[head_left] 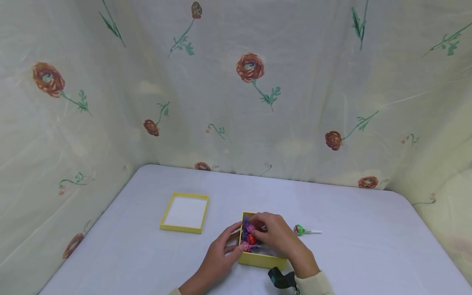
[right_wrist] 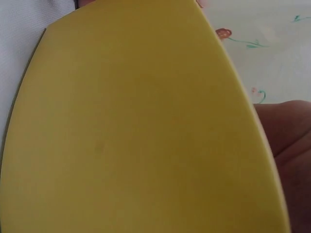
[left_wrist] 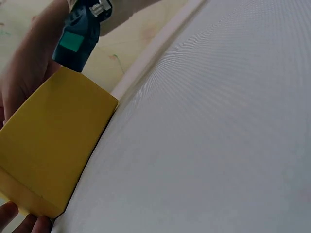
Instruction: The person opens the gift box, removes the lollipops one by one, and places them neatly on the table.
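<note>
A yellow box (head_left: 258,260) stands on the table and holds several wrapped lollipops in pink, red and purple. My left hand (head_left: 220,254) grips its left side, with the thumb at the near left corner beside a pink lollipop (head_left: 245,246). In the left wrist view, fingertips (left_wrist: 41,224) touch the box wall. Reaching in over the rim, my right hand (head_left: 276,234) pinches a pink-wrapped lollipop (head_left: 250,228) between curled fingers, just above a red lollipop (head_left: 251,239). The hand hides much of the box's right part. Yellow cardboard fills most of the right wrist view.
A yellow-rimmed box lid (head_left: 184,211) with a white inside lies to the left, farther back. One green-wrapped lollipop (head_left: 299,230) with a white stick lies right of the box. Floral curtain (head_left: 295,102) surrounds the white table (head_left: 361,246) at its back and sides.
</note>
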The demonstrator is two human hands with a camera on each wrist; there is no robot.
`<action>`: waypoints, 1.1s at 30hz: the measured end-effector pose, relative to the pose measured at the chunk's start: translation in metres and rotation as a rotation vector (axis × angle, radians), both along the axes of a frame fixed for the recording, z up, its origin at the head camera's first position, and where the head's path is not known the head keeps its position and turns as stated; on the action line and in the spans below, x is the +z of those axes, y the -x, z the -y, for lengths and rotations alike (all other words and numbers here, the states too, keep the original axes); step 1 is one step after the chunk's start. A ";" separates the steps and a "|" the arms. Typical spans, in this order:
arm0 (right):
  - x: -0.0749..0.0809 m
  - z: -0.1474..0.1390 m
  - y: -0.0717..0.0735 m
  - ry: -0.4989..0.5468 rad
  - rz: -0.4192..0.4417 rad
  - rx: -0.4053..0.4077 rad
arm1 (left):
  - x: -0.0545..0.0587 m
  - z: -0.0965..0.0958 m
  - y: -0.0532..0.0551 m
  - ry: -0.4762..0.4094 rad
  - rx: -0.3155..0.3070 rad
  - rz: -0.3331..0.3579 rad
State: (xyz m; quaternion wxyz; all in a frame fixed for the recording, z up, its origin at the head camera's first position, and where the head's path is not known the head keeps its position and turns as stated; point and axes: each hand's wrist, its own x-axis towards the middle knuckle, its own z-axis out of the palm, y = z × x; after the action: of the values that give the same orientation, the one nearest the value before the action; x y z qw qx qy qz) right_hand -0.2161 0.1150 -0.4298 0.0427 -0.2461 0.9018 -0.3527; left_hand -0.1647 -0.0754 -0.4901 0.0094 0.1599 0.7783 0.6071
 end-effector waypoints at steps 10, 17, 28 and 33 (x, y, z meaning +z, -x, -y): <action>-0.005 0.002 0.002 -0.076 -0.050 0.013 | 0.017 -0.002 -0.008 -0.036 -0.011 -0.026; -0.005 0.003 0.001 -0.120 -0.064 0.007 | -0.001 -0.001 0.001 -0.013 -0.014 -0.022; -0.005 0.001 -0.001 -0.072 -0.035 -0.002 | -0.005 -0.001 0.003 0.017 -0.004 0.021; -0.005 0.001 0.000 -0.058 -0.043 -0.007 | -0.006 -0.001 0.003 0.008 -0.006 0.001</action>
State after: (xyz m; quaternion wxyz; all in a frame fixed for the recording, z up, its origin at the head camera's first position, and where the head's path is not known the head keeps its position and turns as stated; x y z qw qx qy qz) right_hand -0.2156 0.1139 -0.4347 0.0295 -0.2492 0.9132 -0.3211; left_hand -0.1675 -0.0745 -0.4958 0.0122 0.1621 0.7801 0.6041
